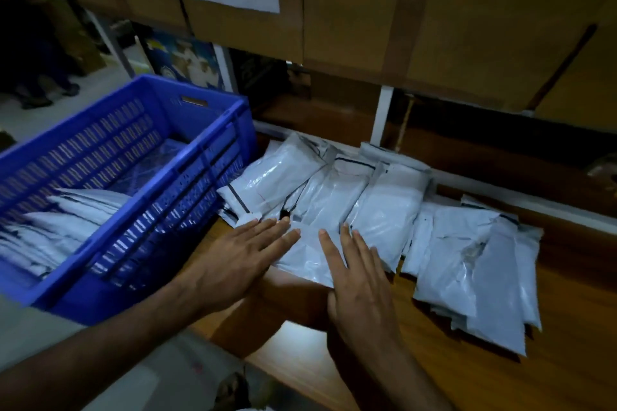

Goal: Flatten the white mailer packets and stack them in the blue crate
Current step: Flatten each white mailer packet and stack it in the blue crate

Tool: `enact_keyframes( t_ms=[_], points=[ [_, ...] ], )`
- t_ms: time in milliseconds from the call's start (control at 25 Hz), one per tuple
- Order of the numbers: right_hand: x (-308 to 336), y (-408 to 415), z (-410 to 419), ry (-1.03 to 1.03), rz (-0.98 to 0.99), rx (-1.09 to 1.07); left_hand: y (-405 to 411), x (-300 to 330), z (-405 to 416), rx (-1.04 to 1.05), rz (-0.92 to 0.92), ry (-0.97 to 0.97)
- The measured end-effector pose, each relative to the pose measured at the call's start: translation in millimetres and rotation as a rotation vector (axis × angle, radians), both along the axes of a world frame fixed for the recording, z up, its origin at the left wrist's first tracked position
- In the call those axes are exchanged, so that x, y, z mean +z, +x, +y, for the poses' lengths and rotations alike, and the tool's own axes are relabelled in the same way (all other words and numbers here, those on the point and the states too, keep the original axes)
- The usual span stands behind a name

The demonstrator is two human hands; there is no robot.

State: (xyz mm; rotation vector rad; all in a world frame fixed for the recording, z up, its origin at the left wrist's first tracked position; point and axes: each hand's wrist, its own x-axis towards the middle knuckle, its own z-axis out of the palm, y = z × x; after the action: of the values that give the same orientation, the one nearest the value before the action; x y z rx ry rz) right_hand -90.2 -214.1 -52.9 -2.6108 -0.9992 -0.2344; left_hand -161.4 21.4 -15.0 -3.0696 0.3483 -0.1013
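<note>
Several white mailer packets [337, 197] lie overlapping on a wooden shelf [567, 360]. My left hand [240, 257] and my right hand [357, 280] rest palm down, fingers spread, on the near edge of the closest packet [307, 253]. Neither hand grips anything. A second heap of packets [480, 270] lies to the right. The blue crate [197, 183] stands at the left, its corner beside the packets, and holds a stack of flat white packets [66, 220] in its near half.
Large cardboard boxes [367, 10] with paper labels sit on the shelf above, low over the packets. A white shelf upright [380, 113] stands behind the pile. Pale floor and someone's shoes [50, 93] show at the far left.
</note>
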Motion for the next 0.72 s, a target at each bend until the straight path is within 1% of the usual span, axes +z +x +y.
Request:
enact_keyframes(
  t_ms=[160, 240, 320, 480, 600, 720],
  points=[
    [45, 15, 37, 0.046, -0.119, 0.041, -5, 47, 31, 0.037, -0.074, 0.034],
    [63, 13, 66, 0.030, -0.161, 0.029, -9, 62, 54, 0.067, -0.086, 0.010],
    [78, 5, 102, 0.019, -0.173, 0.004, -15, 72, 85, 0.085, -0.119, -0.001],
    [98, -10, 196, 0.016, -0.187, 0.008, -31, 93, 174, 0.132, -0.181, 0.076],
    [106, -25, 276, 0.001, -0.171, 0.009, -50, 95, 252, 0.198, -0.132, 0.038],
    [100, -39, 350, -0.108, -0.104, 0.025, -58, 89, 323, 0.215, -0.032, 0.047]
  ],
)
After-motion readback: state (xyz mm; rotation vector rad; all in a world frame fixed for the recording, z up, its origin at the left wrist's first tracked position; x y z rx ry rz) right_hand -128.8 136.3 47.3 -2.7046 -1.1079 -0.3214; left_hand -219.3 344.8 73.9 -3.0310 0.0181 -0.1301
